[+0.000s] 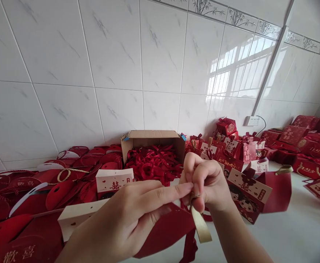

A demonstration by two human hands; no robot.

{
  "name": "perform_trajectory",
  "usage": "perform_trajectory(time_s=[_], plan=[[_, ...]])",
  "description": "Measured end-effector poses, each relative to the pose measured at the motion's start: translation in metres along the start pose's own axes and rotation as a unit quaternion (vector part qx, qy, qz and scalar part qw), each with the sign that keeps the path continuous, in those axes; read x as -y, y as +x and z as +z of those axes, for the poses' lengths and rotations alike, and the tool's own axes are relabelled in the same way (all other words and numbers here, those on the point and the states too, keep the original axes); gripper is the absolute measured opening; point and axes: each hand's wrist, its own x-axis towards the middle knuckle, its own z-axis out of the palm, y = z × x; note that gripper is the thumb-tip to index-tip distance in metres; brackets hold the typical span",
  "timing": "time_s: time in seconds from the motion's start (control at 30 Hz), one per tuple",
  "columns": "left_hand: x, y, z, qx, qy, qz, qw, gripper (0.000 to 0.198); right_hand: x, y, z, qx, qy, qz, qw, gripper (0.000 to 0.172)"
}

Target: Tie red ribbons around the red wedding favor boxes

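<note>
My right hand (pixel 207 182) pinches a gold ribbon (pixel 202 225) between thumb and bent fingers, and its loose end hangs down below. The fingers of my left hand (pixel 138 212) are closed, with the index tip meeting the right fingertips. Whatever the left fingers hold is hidden at that meeting point. Beneath both hands is a dark red gift box (pixel 166 233), its top partly covered by my fingers. A dark red ribbon (pixel 189 245) trails from its right side.
Ahead stands an open cardboard box (pixel 127 149) heaped with red ribbons (pixel 154 160). Flat red box blanks (pixel 58 190) pile up on the left. Finished gift boxes (pixel 249 190) crowd the right of the white table (pixel 302 233). Behind runs a tiled wall (pixel 116 54) with a socket strip (pixel 251 121).
</note>
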Motion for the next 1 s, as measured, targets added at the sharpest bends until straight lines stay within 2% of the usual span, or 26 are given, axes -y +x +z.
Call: perform_trajectory(time_s=[0.13, 0.27, 0.5, 0.57, 0.63, 0.73, 0.8, 0.9, 0.93, 1.0], plan=[[-0.003, 0.003, 0.002, 0.003, -0.048, -0.009, 0.999, 0.056, 0.001, 0.0, 0.002, 0.0, -0.008, -0.011, 1.0, 0.019], [-0.008, 0.007, 0.005, 0.001, -0.101, -0.019, 0.995, 0.061, -0.001, 0.0, 0.004, -0.027, -0.017, -0.039, 0.999, 0.016], [0.003, 0.006, 0.01, -0.045, -0.056, -0.056, 0.996, 0.057, 0.0, 0.004, -0.001, -0.071, -0.039, -0.038, 0.996, 0.012], [0.009, 0.005, 0.008, -0.1, -0.021, -0.093, 0.99, 0.057, 0.006, 0.005, -0.006, -0.088, -0.05, -0.047, 0.994, 0.014], [0.015, 0.006, 0.006, -0.185, 0.016, -0.121, 0.975, 0.057, 0.013, 0.005, -0.01, -0.101, -0.072, -0.06, 0.991, 0.015], [0.019, 0.008, 0.006, -0.279, 0.045, -0.129, 0.951, 0.051, 0.02, 0.004, -0.013, -0.113, -0.129, -0.075, 0.982, 0.016], [0.021, 0.009, 0.007, -0.311, 0.067, -0.139, 0.938, 0.048, 0.023, 0.002, -0.011, -0.083, -0.171, -0.05, 0.981, 0.014], [0.027, 0.009, 0.009, -0.341, 0.103, -0.17, 0.919, 0.045, 0.027, -0.001, -0.006, -0.005, -0.21, -0.014, 0.978, 0.014], [0.029, 0.009, 0.009, -0.349, 0.107, -0.177, 0.914, 0.045, 0.03, -0.002, -0.004, 0.006, -0.22, -0.017, 0.975, 0.015], [0.035, 0.009, 0.008, -0.361, 0.109, -0.187, 0.907, 0.044, 0.035, -0.004, -0.003, -0.011, -0.252, -0.027, 0.967, 0.014]])
